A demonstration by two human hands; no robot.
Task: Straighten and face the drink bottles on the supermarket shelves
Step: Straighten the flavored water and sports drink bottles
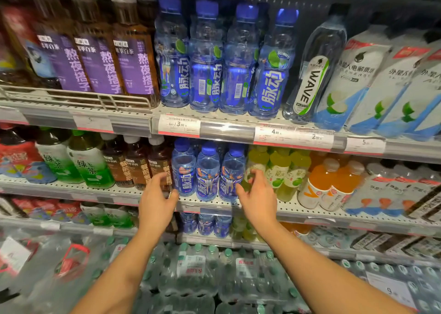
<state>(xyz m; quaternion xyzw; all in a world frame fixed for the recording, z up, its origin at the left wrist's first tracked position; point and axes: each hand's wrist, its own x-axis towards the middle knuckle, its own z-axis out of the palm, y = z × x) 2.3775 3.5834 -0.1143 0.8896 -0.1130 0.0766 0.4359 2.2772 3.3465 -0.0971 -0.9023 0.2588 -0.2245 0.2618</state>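
Fingers of the left hand are spread and loosely curled, unclosed on anything; the thumb tip is seen at or just touching the lower side of the leftmost of three blue bottles on the middle shelf. Fingers of the right hand are likewise open and curved, reaching behind the rightmost blue bottle, into the gap beside the yellow-green bottles. Whether those fingertips touch either row cannot be told; they are partly hidden

The blue trio is thus bracketed between both sets of fingers, standing upright at the shelf front, labels roughly forward but slightly turned

Above the fingers, on the upper shelf, a row of larger blue bottles is noted with two barcodes facing out, and a clear WAVE bottle leaning against white bottles. Left of the left fingers, brown tea bottles stand close by

Risks judged from here: the right fingers, working in a tight gap, could nudge a yellow-green bottle backward or tip it; a squeeze from both sides at once could buckle the trio forward off the shelf lip; the left knuckles could knock the brown tea bottles askew
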